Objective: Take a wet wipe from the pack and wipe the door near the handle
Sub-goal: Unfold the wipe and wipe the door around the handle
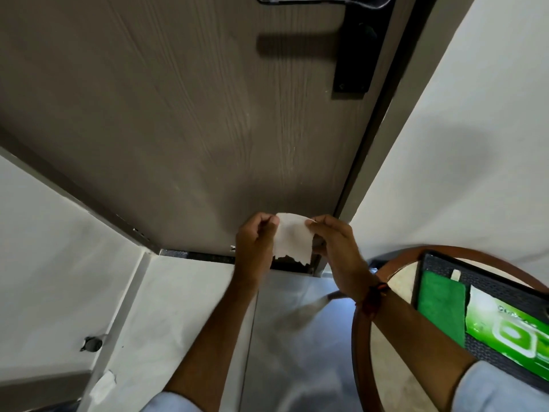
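both hands — left hand (255,242), right hand (335,245) — pinch the wipe (292,237) stretched between them; the handle (356,43) sits well above on the door (178,114), slightly nearer the right hand.

Home: wood-grain door (178,99), tiled floor (297,337)

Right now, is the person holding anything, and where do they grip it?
A wipe, pinched at its upper corners: left hand on one, right hand on the other.
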`<action>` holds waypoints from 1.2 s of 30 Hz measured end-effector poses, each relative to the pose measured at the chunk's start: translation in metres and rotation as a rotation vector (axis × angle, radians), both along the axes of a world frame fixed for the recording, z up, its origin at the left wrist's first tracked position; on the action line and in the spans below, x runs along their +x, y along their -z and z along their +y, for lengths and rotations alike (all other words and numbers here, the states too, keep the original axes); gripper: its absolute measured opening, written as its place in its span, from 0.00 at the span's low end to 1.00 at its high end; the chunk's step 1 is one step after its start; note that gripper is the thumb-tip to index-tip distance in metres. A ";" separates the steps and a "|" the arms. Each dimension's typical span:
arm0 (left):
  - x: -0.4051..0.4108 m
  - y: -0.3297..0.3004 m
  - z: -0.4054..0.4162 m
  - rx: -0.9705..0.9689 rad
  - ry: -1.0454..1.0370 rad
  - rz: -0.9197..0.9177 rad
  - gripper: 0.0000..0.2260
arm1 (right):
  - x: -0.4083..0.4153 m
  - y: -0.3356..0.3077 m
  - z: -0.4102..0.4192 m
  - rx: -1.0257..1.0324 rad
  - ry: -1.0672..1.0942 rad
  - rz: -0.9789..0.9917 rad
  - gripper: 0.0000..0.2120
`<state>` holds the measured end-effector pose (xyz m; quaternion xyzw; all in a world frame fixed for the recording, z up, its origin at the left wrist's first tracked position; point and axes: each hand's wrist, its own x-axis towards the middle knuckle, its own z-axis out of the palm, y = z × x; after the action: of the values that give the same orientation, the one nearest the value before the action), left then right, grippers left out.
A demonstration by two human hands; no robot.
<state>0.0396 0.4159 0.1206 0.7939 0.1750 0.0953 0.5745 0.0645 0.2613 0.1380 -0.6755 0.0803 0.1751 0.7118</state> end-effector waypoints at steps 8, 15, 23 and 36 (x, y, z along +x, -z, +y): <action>-0.002 -0.050 -0.035 0.415 -0.117 -0.346 0.10 | 0.030 -0.072 -0.003 -0.004 0.092 -0.072 0.08; 0.023 -0.130 -0.062 0.102 0.059 -0.300 0.18 | 0.049 -0.155 0.002 -0.091 0.006 -0.245 0.06; 0.062 -0.205 -0.044 -0.125 -0.476 -0.533 0.21 | 0.042 -0.255 -0.028 -0.637 0.019 -1.138 0.16; 0.095 -0.205 -0.093 -0.110 -0.569 -0.534 0.22 | 0.103 -0.327 -0.089 -1.282 0.247 -1.491 0.32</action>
<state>0.1344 0.3225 0.3251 0.6289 0.2375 0.4442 0.5922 0.1675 0.1726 0.4650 -0.8570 -0.2388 -0.4470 0.0931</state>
